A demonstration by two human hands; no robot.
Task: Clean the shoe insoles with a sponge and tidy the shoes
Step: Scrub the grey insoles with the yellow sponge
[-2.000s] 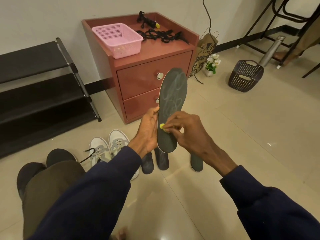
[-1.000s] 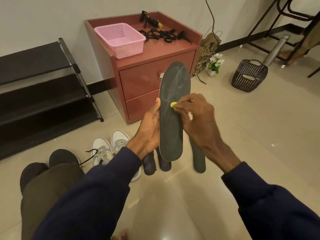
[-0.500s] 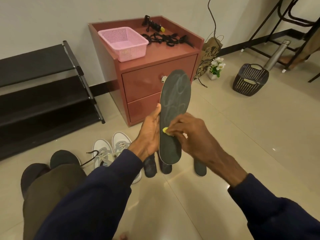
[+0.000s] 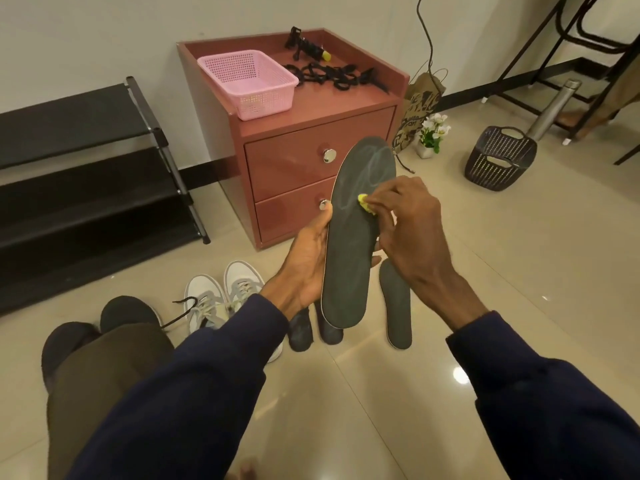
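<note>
Scrubbing a dark insole (image 4: 353, 251) with a yellow sponge (image 4: 363, 201) above the floor (image 4: 381, 393).
Gripping the insole upright by its left edge in the left hand (image 4: 304, 265), thumb in front, fingers curled behind and mostly hidden. Pinching the sponge in the right hand (image 4: 412, 237), fingers (image 4: 382, 197) clamped on it, pressing it to the insole's upper half beside pale swirl marks. Sponge largely covered. Below, another insole (image 4: 396, 306) flat on the floor, two further dark ends (image 4: 300, 332) partly hidden, next to white sneakers (image 4: 221, 296). Print on the brown paper bag (image 4: 417, 109) beside the nightstand (image 4: 294, 161) too blurred to read.

Home room: shoe rack (image 4: 86, 174), nightstand (image 4: 304, 140)
</note>
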